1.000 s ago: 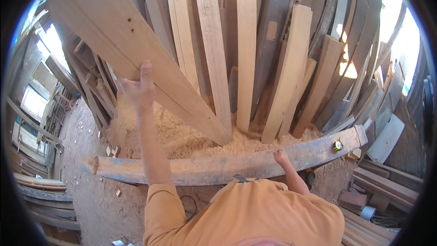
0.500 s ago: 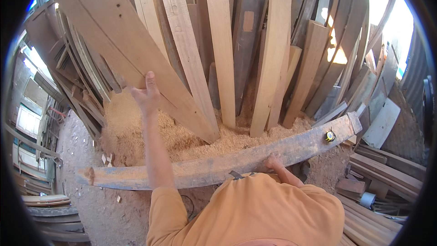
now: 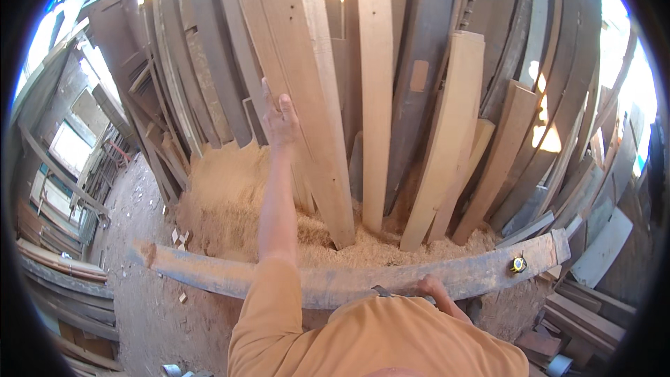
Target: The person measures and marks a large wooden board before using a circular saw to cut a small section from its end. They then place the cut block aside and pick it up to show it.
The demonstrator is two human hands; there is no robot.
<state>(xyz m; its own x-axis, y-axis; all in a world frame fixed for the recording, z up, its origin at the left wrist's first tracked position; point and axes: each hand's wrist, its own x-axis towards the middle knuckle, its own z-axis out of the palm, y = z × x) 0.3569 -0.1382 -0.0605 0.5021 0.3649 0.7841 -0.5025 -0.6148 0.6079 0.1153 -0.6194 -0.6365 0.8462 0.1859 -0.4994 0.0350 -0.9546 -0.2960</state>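
My left hand (image 3: 281, 126) is raised at the left edge of a long brown wooden board (image 3: 307, 98). Thumb and forefinger stretch upward and apart, the thumb against the board's front face and the finger beside its edge. The board's foot stands in sawdust, and its length leans back among other boards. Low in front of me, my right hand (image 3: 433, 286) rests at the near side of a long weathered beam (image 3: 314, 285), fingers curled; whatever they may hold is hidden. On the beam's right end sits a yellow and black tape measure (image 3: 518, 264).
Pale planks (image 3: 377, 98) and darker boards lean in a row beyond the beam. A sawdust heap (image 3: 227, 181) lies at their feet. Stacked timber (image 3: 583, 321) fills the lower right, with more boards (image 3: 66, 286) at the lower left.
The brown board has swung from a strong leftward slant to nearer upright. My left hand has moved right with it, and its fingers now stretch upward. My right hand stays at the beam.
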